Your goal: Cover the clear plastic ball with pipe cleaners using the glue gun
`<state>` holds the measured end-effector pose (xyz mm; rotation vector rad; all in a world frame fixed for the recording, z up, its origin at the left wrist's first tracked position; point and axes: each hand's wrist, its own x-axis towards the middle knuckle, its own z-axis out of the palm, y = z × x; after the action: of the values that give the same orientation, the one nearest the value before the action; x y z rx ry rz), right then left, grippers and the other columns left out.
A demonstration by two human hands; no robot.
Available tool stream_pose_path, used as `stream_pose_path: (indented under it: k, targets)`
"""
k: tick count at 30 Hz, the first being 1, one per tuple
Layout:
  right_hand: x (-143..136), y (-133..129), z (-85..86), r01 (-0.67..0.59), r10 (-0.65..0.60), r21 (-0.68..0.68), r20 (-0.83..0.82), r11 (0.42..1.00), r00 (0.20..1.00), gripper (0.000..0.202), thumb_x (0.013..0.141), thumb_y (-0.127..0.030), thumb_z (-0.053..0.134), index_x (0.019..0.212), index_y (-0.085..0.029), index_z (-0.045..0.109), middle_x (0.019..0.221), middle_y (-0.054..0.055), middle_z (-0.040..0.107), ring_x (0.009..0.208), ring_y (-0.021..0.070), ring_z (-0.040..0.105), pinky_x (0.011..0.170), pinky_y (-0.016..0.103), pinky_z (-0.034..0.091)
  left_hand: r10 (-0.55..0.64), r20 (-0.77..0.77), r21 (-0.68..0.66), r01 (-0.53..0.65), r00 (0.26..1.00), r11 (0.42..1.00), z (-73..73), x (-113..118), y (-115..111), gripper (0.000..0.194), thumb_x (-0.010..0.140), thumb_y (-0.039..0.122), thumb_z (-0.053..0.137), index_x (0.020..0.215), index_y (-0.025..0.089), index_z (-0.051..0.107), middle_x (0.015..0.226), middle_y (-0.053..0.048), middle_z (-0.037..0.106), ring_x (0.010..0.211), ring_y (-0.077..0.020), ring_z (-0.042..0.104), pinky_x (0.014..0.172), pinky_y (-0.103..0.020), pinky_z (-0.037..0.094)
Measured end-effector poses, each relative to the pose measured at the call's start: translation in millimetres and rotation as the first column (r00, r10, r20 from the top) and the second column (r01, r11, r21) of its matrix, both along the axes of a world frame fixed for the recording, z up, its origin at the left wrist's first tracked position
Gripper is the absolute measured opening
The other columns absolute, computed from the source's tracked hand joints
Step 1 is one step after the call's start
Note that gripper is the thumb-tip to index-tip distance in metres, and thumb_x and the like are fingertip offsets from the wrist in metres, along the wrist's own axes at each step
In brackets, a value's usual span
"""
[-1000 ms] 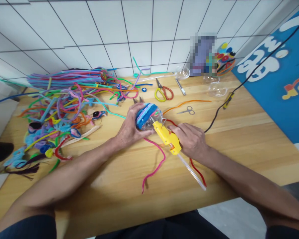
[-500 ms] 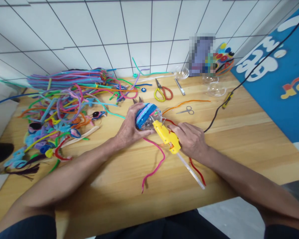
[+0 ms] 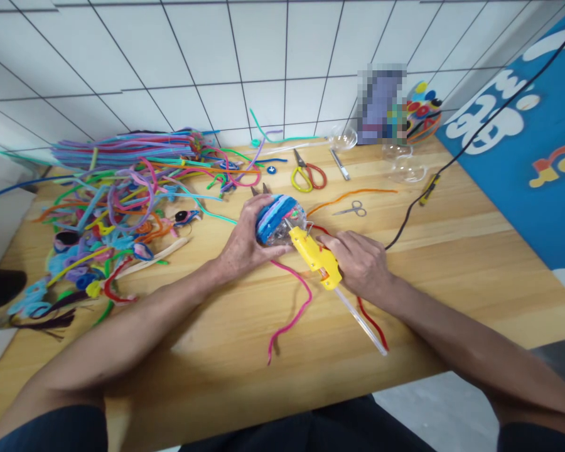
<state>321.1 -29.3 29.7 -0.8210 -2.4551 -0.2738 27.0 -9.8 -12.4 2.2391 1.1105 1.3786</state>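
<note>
A clear ball (image 3: 280, 221), partly covered with blue, purple and pink fuzzy strips, is gripped from its left side by my left hand (image 3: 245, 238). My right hand (image 3: 363, 262) is wrapped round a yellow glue gun (image 3: 313, 256), whose nozzle points at the bare part of the ball. A clear glue stick (image 3: 361, 321) sticks out of the gun's rear. From beneath the ball a pink pipe cleaner (image 3: 306, 295) trails over the table. Part of a red pipe cleaner (image 3: 373, 325) passes under my right hand.
Tangled pipe cleaners (image 3: 117, 220) and a long bundle (image 3: 127, 149) cover the table's left. Red-and-yellow scissors (image 3: 303, 178), small scissors (image 3: 352, 209), a blue button (image 3: 272, 169) and clear shells (image 3: 408, 171) lie beyond my hands. A black cable (image 3: 407, 216) runs at the right.
The glue gun's rear and the glue stick have shifted very slightly upward. My left hand and the ball look unmoved.
</note>
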Motion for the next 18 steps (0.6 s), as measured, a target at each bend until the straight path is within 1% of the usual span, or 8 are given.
stream_pose_path:
  k: [5, 10, 14, 18]
  targets:
    - [-0.9, 0.2, 1.4, 0.001, -0.001, 0.044, 0.002, 0.999, 1.000, 0.022, 0.110, -0.024, 0.055, 0.122, -0.015, 0.072, 0.086, 0.006, 0.073, 0.081, 0.0205, 0.065, 0.074, 0.034, 0.048, -0.010, 0.010, 0.015, 0.010, 1.000, 1.000, 0.4, 0.4, 0.1, 0.104, 0.080, 0.066, 0.094, 0.162, 0.033, 0.040, 0.156, -0.017, 0.055, 0.151, -0.0381, 0.056, 0.125, -0.061, 0.051]
    - [0.4, 0.5, 0.0, 0.014, -0.014, 0.000, 0.012, 1.000, 1.000, 0.023, 0.108, -0.022, 0.056, 0.124, -0.018, 0.073, 0.087, 0.006, 0.073, 0.082, 0.0204, 0.064, 0.074, 0.034, 0.046, -0.007, 0.002, 0.029, 0.007, 1.000, 1.000, 0.1, 0.0, 0.7, 0.103, 0.081, 0.067, 0.092, 0.162, 0.031, 0.040, 0.156, -0.017, 0.056, 0.150, -0.0373, 0.057, 0.125, -0.060, 0.052]
    - [0.4, 0.7, -1.1, 0.014, -0.014, -0.010, 0.003, 1.000, 1.000, 0.023, 0.107, -0.021, 0.057, 0.123, -0.018, 0.073, 0.087, 0.006, 0.072, 0.082, 0.0205, 0.064, 0.075, 0.034, 0.046, 0.007, -0.006, 0.011, -0.007, 1.000, 1.000, -0.2, -0.3, 0.7, 0.103, 0.080, 0.071, 0.091, 0.161, 0.031, 0.040, 0.156, -0.016, 0.056, 0.151, -0.0373, 0.056, 0.125, -0.060, 0.052]
    - [-0.2, 1.0, -0.5, 0.015, -0.015, 0.004, 0.006, 1.000, 1.000, 0.022, 0.108, -0.021, 0.056, 0.122, -0.018, 0.073, 0.085, 0.005, 0.072, 0.081, 0.0203, 0.064, 0.074, 0.034, 0.047, -0.002, -0.004, 0.012, 0.002, 1.000, 1.000, 0.3, -0.6, 0.3, 0.103, 0.081, 0.070, 0.091, 0.161, 0.032, 0.039, 0.156, -0.016, 0.056, 0.150, -0.0374, 0.057, 0.125, -0.060, 0.052]
